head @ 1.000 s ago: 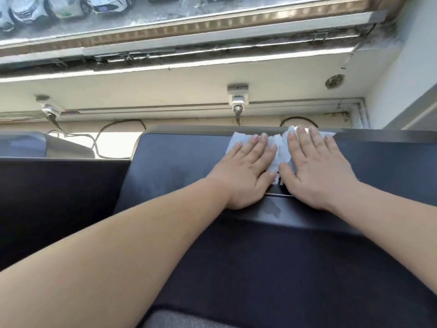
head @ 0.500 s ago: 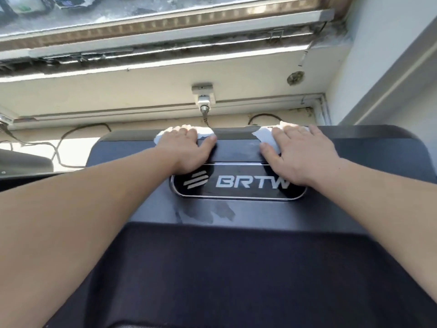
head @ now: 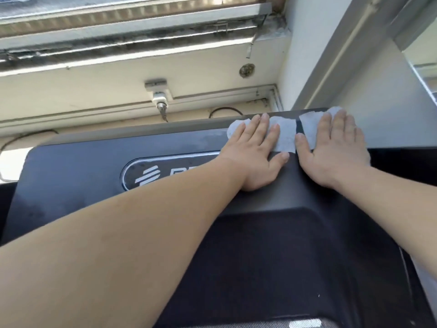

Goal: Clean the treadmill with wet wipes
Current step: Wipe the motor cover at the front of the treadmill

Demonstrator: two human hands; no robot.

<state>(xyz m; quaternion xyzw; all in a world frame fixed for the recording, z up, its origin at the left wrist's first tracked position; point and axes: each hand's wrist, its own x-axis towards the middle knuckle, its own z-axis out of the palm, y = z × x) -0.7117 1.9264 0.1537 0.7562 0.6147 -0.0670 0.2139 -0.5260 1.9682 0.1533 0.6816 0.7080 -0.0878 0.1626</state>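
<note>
- A black treadmill (head: 82, 176) fills the lower half of the view, seen from above by the person leaning over it. Its smooth motor cover runs across the middle, and the darker running belt (head: 272, 268) lies nearer the camera.
- Behind the treadmill is a cream wall (head: 94, 86) under a grimy metal window frame (head: 132, 17). A grey wall meets it at the right corner.
- Two bare forearms reach in from the bottom edge. The left one crosses the view diagonally towards the cover's far right end.
- The left hand (head: 253, 157) lies flat, palm down, on the cover. Its fingers (head: 254, 129) are straight and slightly spread, pressing on a wet wipe and not curled round it.
- The right hand (head: 335, 150) lies just beside it at the cover's far right corner, also flat with straight fingers (head: 338, 124), pressing a second wipe.
- The left wet wipe (head: 285, 138), white and crumpled, is spread on the cover's far edge under the left fingers.
- The right wet wipe (head: 309, 126) lies under the right hand, with a narrow dark gap between the two wipes.
- An oval glossy logo plate (head: 151, 176) sits on the cover, partly hidden by the left forearm.
- A plug sits in a wall socket (head: 159, 95) above the treadmill.
- A thin dark cable (head: 224, 110) loops just behind the cover.
</note>
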